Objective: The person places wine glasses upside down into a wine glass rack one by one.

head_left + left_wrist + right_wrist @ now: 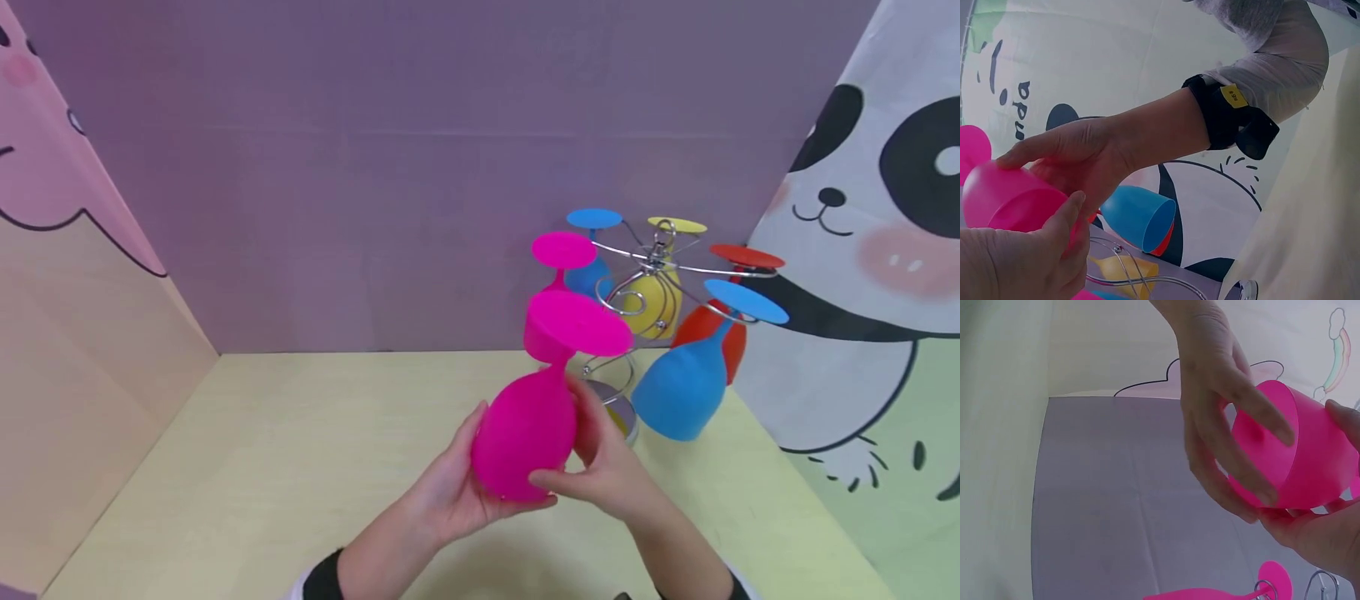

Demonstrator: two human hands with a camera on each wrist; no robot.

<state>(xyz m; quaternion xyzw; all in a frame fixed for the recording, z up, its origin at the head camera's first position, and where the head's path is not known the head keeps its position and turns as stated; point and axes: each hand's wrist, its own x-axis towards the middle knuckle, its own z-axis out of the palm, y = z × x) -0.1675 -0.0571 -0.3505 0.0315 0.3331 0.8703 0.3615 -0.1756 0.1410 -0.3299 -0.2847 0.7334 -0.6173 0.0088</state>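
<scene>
A pink stemmed wine glass (pixel 525 437) is held upside down between both hands, its round foot up and its mouth down. My left hand (pixel 457 492) cups the bowl from the left, with fingers under the mouth. In the right wrist view, fingers of the left hand (pixel 1222 425) spread across the opening. My right hand (pixel 611 471) grips the bowl from the right, thumb in front. Just behind stands a silver wire glass rack (pixel 656 262), with another pink glass (pixel 562 250) at its left, partly hidden by the held one.
Upside down on the rack hang a front blue glass (pixel 682 392), a red glass (pixel 738 333), a yellow glass (pixel 652 304) and a rear blue glass (pixel 588 279). The rack's round base (pixel 626 417) rests on the pale table (pixel 300 467). Printed panels and a purple backdrop (pixel 360 183) surround it.
</scene>
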